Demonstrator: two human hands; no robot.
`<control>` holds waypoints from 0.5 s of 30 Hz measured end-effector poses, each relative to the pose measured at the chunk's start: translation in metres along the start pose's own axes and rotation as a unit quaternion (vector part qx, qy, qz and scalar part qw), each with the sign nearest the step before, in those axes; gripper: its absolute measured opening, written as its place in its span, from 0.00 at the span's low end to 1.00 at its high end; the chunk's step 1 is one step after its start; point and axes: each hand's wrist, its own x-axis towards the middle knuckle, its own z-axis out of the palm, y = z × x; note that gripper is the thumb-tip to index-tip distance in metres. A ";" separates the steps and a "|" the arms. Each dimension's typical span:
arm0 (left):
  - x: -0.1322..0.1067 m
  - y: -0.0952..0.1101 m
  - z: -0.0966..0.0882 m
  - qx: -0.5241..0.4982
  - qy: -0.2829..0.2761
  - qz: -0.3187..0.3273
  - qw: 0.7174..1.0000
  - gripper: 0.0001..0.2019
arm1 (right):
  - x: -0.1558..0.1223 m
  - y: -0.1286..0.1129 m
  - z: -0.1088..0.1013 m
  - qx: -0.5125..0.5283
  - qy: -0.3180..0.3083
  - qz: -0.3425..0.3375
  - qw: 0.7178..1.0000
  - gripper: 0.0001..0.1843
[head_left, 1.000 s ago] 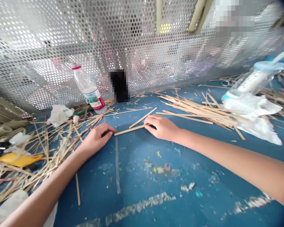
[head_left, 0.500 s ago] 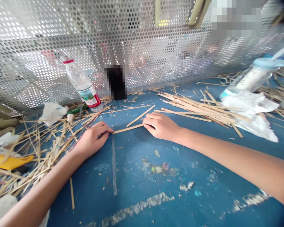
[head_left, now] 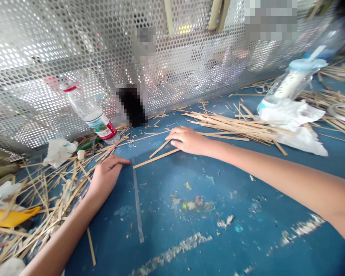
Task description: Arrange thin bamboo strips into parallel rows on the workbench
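My left hand (head_left: 107,174) rests on the blue tabletop, index finger stretched out to the upper end of a clear tape strip (head_left: 137,203); it holds nothing. A thin bamboo strip (head_left: 156,158) lies with its left end on the tape, and its right end reaches below my right hand (head_left: 188,140). My right hand's fingers are bent and closed over the far end of a second bamboo strip (head_left: 160,148), just behind the first. The fingertips partly hide that end.
Bamboo strips (head_left: 232,128) lie piled at the right, and more strips (head_left: 46,209) are strewn at the left. A plastic bottle (head_left: 100,124) leans by the perforated metal screen (head_left: 172,57). A lidded cup (head_left: 290,82), tissues (head_left: 301,126) and a tape roll (head_left: 343,112) stand right.
My right hand has left the front strip and moved back to the second one. My left fingers have come off the front strip's left end. The view has shifted slightly.
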 end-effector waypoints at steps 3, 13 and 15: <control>0.000 0.002 -0.001 -0.013 0.019 0.011 1.000 0.15 | 0.006 0.028 -0.009 -0.005 -0.033 0.008 0.999 0.17; -0.003 0.013 0.005 0.051 -0.020 0.072 0.996 0.14 | 0.005 0.032 -0.011 -0.045 -0.027 -0.017 0.998 0.08; -0.003 0.011 0.005 0.035 -0.022 0.064 0.997 0.14 | 0.006 0.032 -0.017 0.003 -0.033 0.037 0.999 0.05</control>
